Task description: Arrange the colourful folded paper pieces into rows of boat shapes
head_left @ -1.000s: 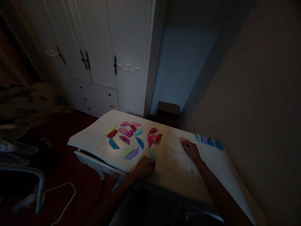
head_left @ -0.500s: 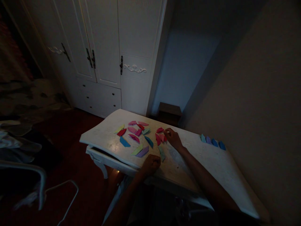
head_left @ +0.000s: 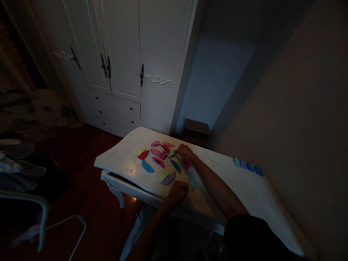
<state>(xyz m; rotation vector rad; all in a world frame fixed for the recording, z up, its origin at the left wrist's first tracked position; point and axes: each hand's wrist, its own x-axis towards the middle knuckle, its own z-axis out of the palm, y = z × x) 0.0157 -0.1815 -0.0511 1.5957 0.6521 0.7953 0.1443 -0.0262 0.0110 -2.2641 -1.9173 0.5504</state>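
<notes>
My right hand (head_left: 185,149) reaches over the far side of the white table (head_left: 116,156), its fingertips closed at the edge of a pale green folded paper piece (head_left: 171,154). My left hand (head_left: 178,190) rests as a fist by the near edge, with nothing showing in it. Close to it lie a purple folded paper piece (head_left: 169,178) and a yellow-green one (head_left: 163,175). A dark blue piece (head_left: 176,166) lies between the hands. Under my right forearm, a magenta piece (head_left: 187,163) and another pale green piece (head_left: 191,180) are partly hidden.
More pink, red, yellow and blue paper pieces (head_left: 147,166) are spread over the left half. Several blue and purple pieces (head_left: 250,166) stand in a row at the right, along the wall. A white wardrobe (head_left: 157,105) and a brown box (head_left: 196,127) are behind the table.
My right hand has moved left from the red and pink pieces to the pale green one, its forearm now covering part of that group. My left hand stays a fist. The view has shifted slightly.
</notes>
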